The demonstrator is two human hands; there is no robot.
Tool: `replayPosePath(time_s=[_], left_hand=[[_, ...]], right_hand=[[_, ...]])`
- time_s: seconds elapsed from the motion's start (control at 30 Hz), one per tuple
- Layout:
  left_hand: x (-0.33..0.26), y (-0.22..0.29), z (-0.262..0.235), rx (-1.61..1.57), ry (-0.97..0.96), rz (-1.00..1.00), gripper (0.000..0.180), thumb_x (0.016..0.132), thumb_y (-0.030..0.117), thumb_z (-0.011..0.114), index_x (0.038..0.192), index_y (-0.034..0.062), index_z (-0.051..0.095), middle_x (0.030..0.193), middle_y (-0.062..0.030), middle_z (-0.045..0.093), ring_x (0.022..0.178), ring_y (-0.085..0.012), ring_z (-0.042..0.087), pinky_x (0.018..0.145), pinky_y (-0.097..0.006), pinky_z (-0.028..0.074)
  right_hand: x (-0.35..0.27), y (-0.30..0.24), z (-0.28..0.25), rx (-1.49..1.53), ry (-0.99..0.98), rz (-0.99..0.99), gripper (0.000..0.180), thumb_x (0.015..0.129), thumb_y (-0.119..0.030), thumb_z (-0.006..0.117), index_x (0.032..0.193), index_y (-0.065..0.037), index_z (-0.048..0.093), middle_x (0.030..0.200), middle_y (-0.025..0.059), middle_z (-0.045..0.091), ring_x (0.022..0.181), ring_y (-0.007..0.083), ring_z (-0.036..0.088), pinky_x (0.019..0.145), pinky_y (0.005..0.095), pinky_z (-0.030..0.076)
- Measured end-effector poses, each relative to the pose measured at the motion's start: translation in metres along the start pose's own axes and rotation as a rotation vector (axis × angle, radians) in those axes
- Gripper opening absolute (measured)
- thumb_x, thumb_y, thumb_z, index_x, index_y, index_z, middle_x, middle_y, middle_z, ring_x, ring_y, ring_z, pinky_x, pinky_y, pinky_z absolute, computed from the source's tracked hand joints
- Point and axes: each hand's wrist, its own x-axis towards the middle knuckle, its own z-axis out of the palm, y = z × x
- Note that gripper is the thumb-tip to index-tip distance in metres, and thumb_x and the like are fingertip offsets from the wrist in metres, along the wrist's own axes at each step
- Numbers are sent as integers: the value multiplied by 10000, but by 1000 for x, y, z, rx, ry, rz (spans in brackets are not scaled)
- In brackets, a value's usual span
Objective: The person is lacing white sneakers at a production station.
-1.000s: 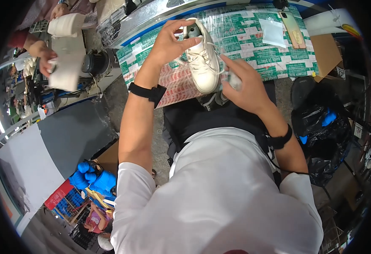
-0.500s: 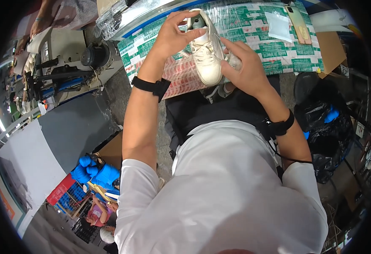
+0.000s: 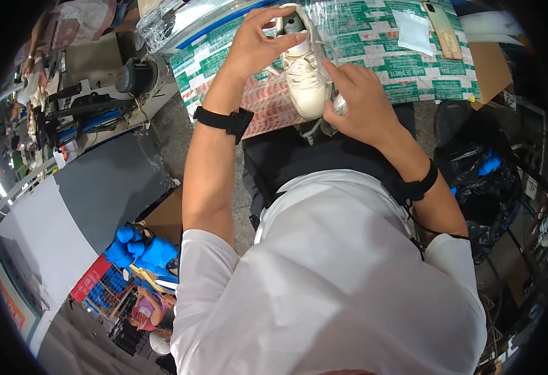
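Over on the left, a co-worker's arm [image 3: 39,31] has drawn back from the machine [image 3: 138,76] during the last second, and the shoe [image 3: 308,94] sits slightly higher in my view. I see the left hand [image 3: 254,45] reaching up from the forearm, fingers arched, clamped on the shoe with its thumb at the tongue [image 3: 297,49] and fingertips at the collar. I have the right hand [image 3: 366,100] just beside the shoe's right flank, index finger pointing up and thumb apart from it; a pale, shiny bit shows between, and I can't tell whether it is gripped. Toe toward the wearer, the smooth, rounded, off-white shoe carries thin laces [image 3: 299,72], over a tabletop [image 3: 389,87] covered in glossy green-and-white and reddish printed film.
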Motion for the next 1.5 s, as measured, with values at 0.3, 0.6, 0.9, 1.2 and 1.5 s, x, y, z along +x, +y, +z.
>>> replayPosePath(time_s=[0.3, 0.6, 0.9, 1.2, 1.5], left_hand=[[0, 2, -1, 10, 19, 8, 603, 892, 330, 977, 1443, 198, 771, 1532, -122, 630, 1371, -333, 633, 1061, -459, 598], [5, -10, -6, 48, 28, 98, 599, 894, 315, 976, 1435, 168, 766, 1513, -113, 651, 1366, -332, 632, 1067, -459, 586], [6, -2, -1, 0, -8, 4, 642, 863, 333, 998, 1436, 166, 761, 1475, -97, 673, 1339, -323, 641, 1026, -459, 606], [5, 1, 0, 57, 23, 5, 657, 843, 367, 1008, 1423, 170, 771, 1463, -109, 657, 1325, -314, 654, 1039, -454, 604], [10, -2, -2, 57, -9, 39, 660, 818, 361, 1024, 1394, 157, 777, 1450, -122, 660, 1331, -325, 653, 1045, -461, 600]], right_hand=[[4, -11, -19, -15, -88, 16, 639, 836, -231, 792, 1383, 77, 677, 1066, 209, 683, 1002, 412, 677, 924, 516, 545], [-29, -18, -35, -34, -126, 33, 683, 815, -210, 804, 1418, 71, 652, 1083, 186, 678, 1011, 390, 673, 933, 509, 525], [23, -36, 16, -45, 7, -116, 707, 784, -226, 833, 1405, 63, 656, 1079, 175, 652, 996, 364, 661, 913, 494, 510], [22, -42, 14, 123, -39, -3, 641, 819, -245, 822, 1338, 103, 682, 1071, 224, 685, 1007, 407, 691, 912, 513, 547], [43, -39, 39, 156, -125, -24, 566, 825, -244, 813, 1254, 109, 708, 1044, 222, 698, 980, 415, 698, 902, 519, 555]])
